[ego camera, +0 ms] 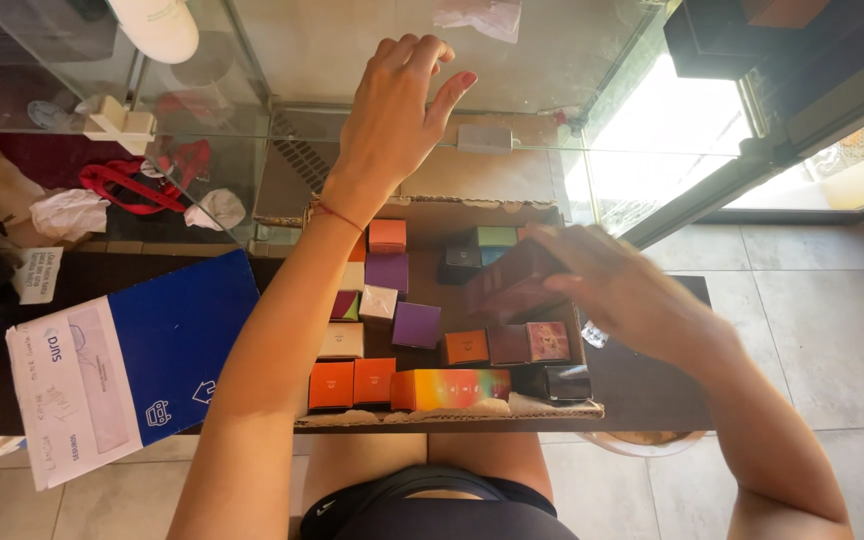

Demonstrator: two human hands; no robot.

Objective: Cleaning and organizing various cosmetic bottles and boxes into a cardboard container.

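A dark red box is gripped in the right hand, fingers closed around it, blurred, above the right side of a cardboard tray. The left hand is raised at the far side against a glass case, fingers spread wide, nothing held. Small boxes are packed in the tray: orange ones at the near left, purple ones in the middle, a rainbow box along the near edge. A blue-and-white carton lies to the left.
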